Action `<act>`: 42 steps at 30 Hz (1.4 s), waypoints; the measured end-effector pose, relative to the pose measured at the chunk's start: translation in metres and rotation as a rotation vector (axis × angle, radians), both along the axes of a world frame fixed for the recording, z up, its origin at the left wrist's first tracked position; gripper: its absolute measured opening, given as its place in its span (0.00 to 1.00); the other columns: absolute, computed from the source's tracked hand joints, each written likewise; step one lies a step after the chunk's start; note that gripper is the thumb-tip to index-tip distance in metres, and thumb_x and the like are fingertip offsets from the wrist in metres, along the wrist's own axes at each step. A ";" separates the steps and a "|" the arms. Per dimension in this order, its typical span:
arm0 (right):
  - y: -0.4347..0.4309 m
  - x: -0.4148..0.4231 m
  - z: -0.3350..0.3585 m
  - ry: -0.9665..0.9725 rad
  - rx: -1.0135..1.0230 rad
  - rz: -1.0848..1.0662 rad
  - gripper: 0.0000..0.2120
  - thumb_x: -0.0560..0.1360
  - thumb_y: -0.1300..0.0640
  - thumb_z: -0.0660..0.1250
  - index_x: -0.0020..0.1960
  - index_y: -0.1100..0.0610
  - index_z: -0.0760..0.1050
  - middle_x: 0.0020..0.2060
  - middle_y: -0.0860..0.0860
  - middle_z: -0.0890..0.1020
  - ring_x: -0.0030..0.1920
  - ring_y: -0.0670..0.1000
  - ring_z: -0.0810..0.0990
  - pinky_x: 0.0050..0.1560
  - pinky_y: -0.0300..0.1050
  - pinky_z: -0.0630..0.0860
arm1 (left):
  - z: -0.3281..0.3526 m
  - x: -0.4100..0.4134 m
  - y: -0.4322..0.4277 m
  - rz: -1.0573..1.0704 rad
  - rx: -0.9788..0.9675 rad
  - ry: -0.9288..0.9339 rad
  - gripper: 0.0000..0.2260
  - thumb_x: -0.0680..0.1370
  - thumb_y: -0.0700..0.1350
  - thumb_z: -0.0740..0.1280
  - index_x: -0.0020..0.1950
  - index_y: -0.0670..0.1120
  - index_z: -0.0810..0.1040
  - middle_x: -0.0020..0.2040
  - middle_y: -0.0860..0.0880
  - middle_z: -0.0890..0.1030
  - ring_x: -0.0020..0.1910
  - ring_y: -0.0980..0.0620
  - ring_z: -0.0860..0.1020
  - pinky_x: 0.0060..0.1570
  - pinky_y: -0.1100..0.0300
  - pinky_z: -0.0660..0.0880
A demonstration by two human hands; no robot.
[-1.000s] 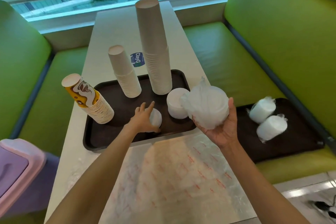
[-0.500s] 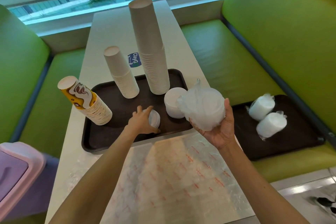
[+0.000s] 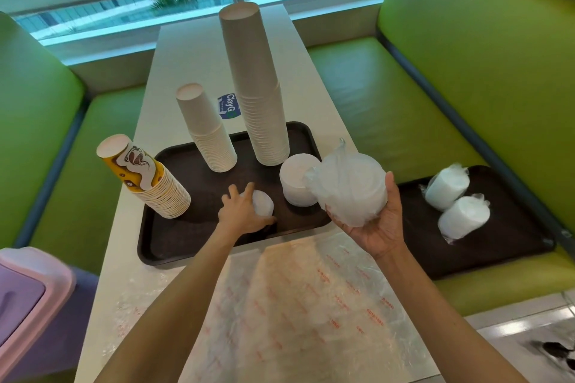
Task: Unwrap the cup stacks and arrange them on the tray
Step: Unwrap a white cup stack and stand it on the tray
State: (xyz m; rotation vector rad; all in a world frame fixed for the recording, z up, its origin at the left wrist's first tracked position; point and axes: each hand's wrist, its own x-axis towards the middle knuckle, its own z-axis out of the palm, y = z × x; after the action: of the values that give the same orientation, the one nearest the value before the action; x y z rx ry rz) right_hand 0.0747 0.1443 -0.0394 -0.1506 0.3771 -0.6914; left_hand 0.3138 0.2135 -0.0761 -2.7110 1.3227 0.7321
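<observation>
Right grip (image 3: 378, 227): palm up, fingers and thumb curled round a wrapped stack (image 3: 348, 190), held clear above the counter (image 3: 186, 50).
Loose film is bunched on the side of the stack away from the palm.
Left grip (image 3: 241, 214): fingers curved over a small white stack (image 3: 264, 205) standing on the tray (image 3: 161, 246).
Between the two grips a bare white stack (image 3: 295, 177) stands on the same tray.
Right of the right grip, two spare wrapped bundles (image 3: 446, 185) lie on a second tray (image 3: 513, 258) on the bench (image 3: 389, 102).

Handling, as judged: the wrapped stack looks light and thin-walled, so it is likely to dent if squeezed. The film looks slick. Best to hold it round the sides and pull at the bunched film.
</observation>
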 end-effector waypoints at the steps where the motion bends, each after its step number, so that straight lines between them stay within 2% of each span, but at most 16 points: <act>1: 0.000 0.000 0.000 0.000 -0.002 0.001 0.51 0.51 0.46 0.84 0.70 0.53 0.70 0.67 0.60 0.74 0.59 0.64 0.79 0.44 0.62 0.81 | 0.000 -0.002 0.000 0.037 -0.008 -0.008 0.45 0.68 0.65 0.71 0.76 0.52 0.51 0.72 0.41 0.55 0.71 0.35 0.58 0.63 0.42 0.67; 7: -0.002 0.003 -0.001 0.001 -0.003 0.008 0.51 0.50 0.46 0.85 0.70 0.53 0.70 0.67 0.60 0.75 0.58 0.64 0.79 0.44 0.62 0.81 | -0.003 -0.011 -0.004 0.156 -0.047 -0.025 0.43 0.70 0.67 0.67 0.76 0.48 0.54 0.71 0.40 0.60 0.70 0.36 0.61 0.61 0.45 0.69; 12: -0.003 0.001 -0.003 -0.005 -0.005 0.007 0.50 0.50 0.46 0.85 0.69 0.53 0.71 0.66 0.60 0.75 0.57 0.65 0.80 0.44 0.62 0.81 | 0.000 -0.001 -0.008 0.147 -0.047 0.049 0.39 0.71 0.62 0.70 0.74 0.49 0.56 0.70 0.40 0.60 0.69 0.36 0.62 0.62 0.44 0.68; 17: -0.002 0.002 -0.005 0.013 -0.007 0.011 0.51 0.50 0.45 0.85 0.70 0.52 0.70 0.66 0.60 0.75 0.57 0.64 0.80 0.44 0.62 0.81 | 0.000 0.012 -0.001 0.097 -0.083 0.182 0.40 0.68 0.56 0.75 0.74 0.49 0.58 0.69 0.42 0.61 0.68 0.37 0.65 0.65 0.44 0.68; 22: 0.000 0.005 -0.002 0.010 0.007 0.014 0.50 0.50 0.46 0.85 0.69 0.52 0.71 0.66 0.60 0.75 0.60 0.65 0.78 0.44 0.63 0.81 | 0.001 0.018 0.006 0.076 -0.142 0.239 0.41 0.68 0.53 0.76 0.75 0.51 0.58 0.71 0.43 0.60 0.69 0.39 0.65 0.66 0.46 0.68; 32: 0.000 0.003 -0.002 0.006 0.008 0.014 0.51 0.50 0.46 0.85 0.69 0.52 0.71 0.66 0.60 0.75 0.58 0.65 0.79 0.43 0.63 0.81 | 0.000 0.013 0.010 -0.049 -0.104 0.141 0.43 0.68 0.51 0.76 0.76 0.51 0.55 0.73 0.44 0.57 0.72 0.39 0.58 0.67 0.43 0.65; 36: 0.000 0.001 -0.002 0.000 -0.001 0.018 0.47 0.50 0.46 0.85 0.66 0.53 0.73 0.65 0.60 0.76 0.58 0.65 0.79 0.44 0.63 0.81 | 0.000 0.009 0.002 -0.064 -0.075 0.096 0.43 0.69 0.52 0.76 0.76 0.51 0.55 0.73 0.44 0.57 0.72 0.39 0.59 0.66 0.43 0.66; 42: -0.002 -0.004 -0.002 0.010 -0.002 0.013 0.50 0.50 0.46 0.85 0.68 0.53 0.71 0.66 0.60 0.75 0.59 0.64 0.79 0.47 0.63 0.80 | -0.002 0.006 -0.002 -0.069 -0.023 0.082 0.43 0.68 0.51 0.76 0.76 0.51 0.54 0.73 0.44 0.57 0.72 0.39 0.58 0.65 0.43 0.67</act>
State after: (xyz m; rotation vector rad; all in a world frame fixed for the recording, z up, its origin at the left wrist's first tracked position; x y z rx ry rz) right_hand 0.0712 0.1426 -0.0410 -0.1586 0.3850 -0.6786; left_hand 0.3199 0.2116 -0.0783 -2.6649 1.4421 0.8354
